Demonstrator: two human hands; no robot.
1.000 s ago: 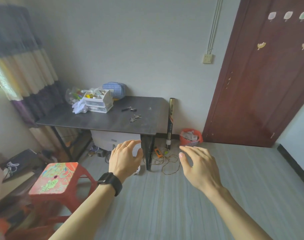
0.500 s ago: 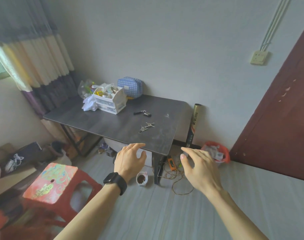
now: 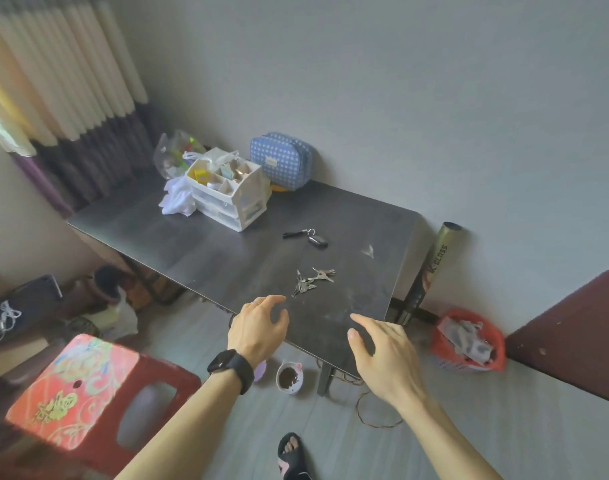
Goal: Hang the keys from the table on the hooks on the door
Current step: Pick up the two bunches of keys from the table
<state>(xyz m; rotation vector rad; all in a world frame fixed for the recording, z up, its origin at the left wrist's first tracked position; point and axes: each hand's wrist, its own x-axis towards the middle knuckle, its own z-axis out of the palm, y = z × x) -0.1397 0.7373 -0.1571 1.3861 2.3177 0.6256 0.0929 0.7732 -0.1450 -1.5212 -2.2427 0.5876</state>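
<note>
Keys first: two silver bunches [image 3: 311, 281] lie touching each other near the middle of the frame, on the dark table [image 3: 178, 233] close to its near edge, and a third set, a dark key fob on a ring with a black strap [image 3: 306, 236], sits a little above them, just right of the white drawer organiser [image 3: 228, 194]. None is picked up yet.

The left hand [image 3: 258, 327], with a black watch [image 3: 232, 368] on its wrist, hovers at the table's near edge just below the silver bunches, fingers loosely curled and spread, holding nothing. The right hand [image 3: 382, 351] hangs over the table's lower right corner, open and empty too.

From where I stand, the step in hand looks like the reach for the nearest bunch. To do it well, I'd pinch the ring rather than a single blade, so the whole bunch comes up together and the ring is already presented for a hook. The two bunches touch, so lifting one may drag the other toward the edge; a straight upward lift, or steadying the second with the free hand, should prevent a drop to the floor. Only a maroon strip of the door [image 3: 573, 317] shows at the right edge; its hooks are out of view.
</note>
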